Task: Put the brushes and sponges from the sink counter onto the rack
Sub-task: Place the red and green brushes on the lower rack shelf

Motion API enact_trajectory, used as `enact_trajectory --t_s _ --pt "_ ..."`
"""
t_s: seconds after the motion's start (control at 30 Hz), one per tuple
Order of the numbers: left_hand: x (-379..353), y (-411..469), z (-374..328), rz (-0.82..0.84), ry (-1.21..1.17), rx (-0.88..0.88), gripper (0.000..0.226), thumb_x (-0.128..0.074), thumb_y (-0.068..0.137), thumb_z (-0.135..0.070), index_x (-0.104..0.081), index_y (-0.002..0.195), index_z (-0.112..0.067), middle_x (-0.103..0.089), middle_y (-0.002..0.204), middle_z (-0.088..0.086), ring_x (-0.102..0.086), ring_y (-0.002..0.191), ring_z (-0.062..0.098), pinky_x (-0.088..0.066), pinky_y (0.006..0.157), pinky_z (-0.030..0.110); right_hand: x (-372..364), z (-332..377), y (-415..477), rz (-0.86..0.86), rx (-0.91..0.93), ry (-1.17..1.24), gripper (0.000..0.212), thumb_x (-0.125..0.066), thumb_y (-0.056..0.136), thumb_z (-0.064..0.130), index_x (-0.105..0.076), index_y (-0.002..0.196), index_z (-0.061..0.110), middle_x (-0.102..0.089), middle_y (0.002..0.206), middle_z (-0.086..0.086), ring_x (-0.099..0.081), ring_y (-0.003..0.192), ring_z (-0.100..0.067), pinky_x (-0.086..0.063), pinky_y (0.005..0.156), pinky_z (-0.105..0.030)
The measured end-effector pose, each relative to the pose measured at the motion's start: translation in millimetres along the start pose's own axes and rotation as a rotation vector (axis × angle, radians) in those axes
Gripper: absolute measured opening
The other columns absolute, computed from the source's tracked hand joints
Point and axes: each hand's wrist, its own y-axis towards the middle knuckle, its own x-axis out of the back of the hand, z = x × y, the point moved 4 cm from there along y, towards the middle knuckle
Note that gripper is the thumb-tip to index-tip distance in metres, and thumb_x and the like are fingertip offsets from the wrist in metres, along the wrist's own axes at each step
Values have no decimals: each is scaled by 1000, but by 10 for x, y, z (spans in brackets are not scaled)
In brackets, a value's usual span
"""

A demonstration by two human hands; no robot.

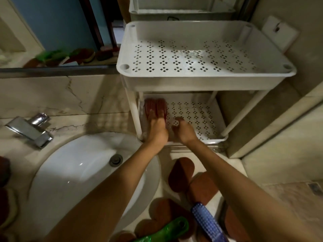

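The left hand [157, 127] has its fingers laid over a red ribbed scrub pad [155, 106], pressing or setting it down in the far-left corner of the rack's lower tray [201, 117]; whether the fingers are clasped on it or just resting I cannot tell. The right hand [183, 130] sits just beside it over the same tray, fingers curled, apparently empty. This looks like the placing step for one item. In front of the rack, brown sponges [181, 173], a blue-handled brush [206, 220] and a green-handled brush [167, 229] lie on the counter; next comes releasing the pad and reaching back for these.
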Motion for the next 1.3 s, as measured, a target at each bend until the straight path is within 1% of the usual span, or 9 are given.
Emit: enact_trajectory --t_s 0.1,0.23,0.4,0.5,0.6,0.7,0.9,1.07,1.3 --pt "135 -294 -165 -18 77 -80 48 -46 92 -2 -40 139 -8 -40 141 18 -38 133 32 -31 110 36 249 -21 -319 -61 18 10 38 -48 93 6 -51 130 2 -61 125 -23 -58 116 -36 -43 97 -38" --pt "233 -795 -200 14 148 -196 40 -41 93 -4 -46 133 -7 -51 132 18 -48 124 33 -38 103 38 478 -154 -1018 -90 16 -27 28 -54 90 9 -63 115 3 -67 114 -19 -62 107 -31 -43 87 -30" --pt "-26 -1520 71 262 195 -167 19 -52 89 -18 -63 101 -6 -66 109 14 -60 104 30 -45 81 33 320 -481 -1790 139 -105 -223 23 -58 87 19 -67 106 8 -72 106 -13 -65 103 -30 -47 82 -32" --pt "-241 -1832 248 334 216 -118 13 -56 86 -20 -61 96 -12 -65 105 11 -60 93 24 -41 73 31 200 -718 -1980 136 -172 -271 32 -62 87 28 -60 113 9 -67 113 -14 -62 104 -30 -44 77 -32" --pt "-427 -2042 384 453 305 -105 25 -64 82 -24 -60 101 -10 -63 109 10 -60 93 24 -46 74 32 42 -849 -2137 236 -227 -322 48 -68 82 38 -55 115 5 -62 115 -14 -58 107 -29 -41 77 -32" --pt "-544 -2100 456 500 460 -144 42 -70 76 -28 -59 112 -10 -60 120 12 -58 110 29 -49 92 38 -60 -895 -2213 313 -227 -377 64 -74 74 40 -50 120 3 -58 121 -17 -53 115 -32 -44 89 -35" --pt "-676 -2177 610 402 537 -129 60 -61 84 -6 -35 138 -6 -39 140 16 -42 129 32 -41 105 38 -160 -910 -2313 271 -206 -419 70 -70 78 26 -33 132 2 -55 125 -22 -48 122 -37 -44 95 -39" --pt "-472 -2172 693 437 608 -98 65 -68 81 -23 -36 135 -9 -40 137 14 -42 128 32 -38 103 41 -177 -784 -2331 192 -107 -524 60 -64 82 34 -40 129 8 -57 126 -16 -57 115 -34 -44 96 -41" --pt "-127 -2167 1003 606 622 -39 69 -75 72 -38 -43 128 -12 -47 126 10 -52 113 27 -47 88 35 -317 -232 -2179 186 53 -412 60 -65 81 27 -41 135 13 -51 131 -15 -54 118 -34 -45 97 -40"
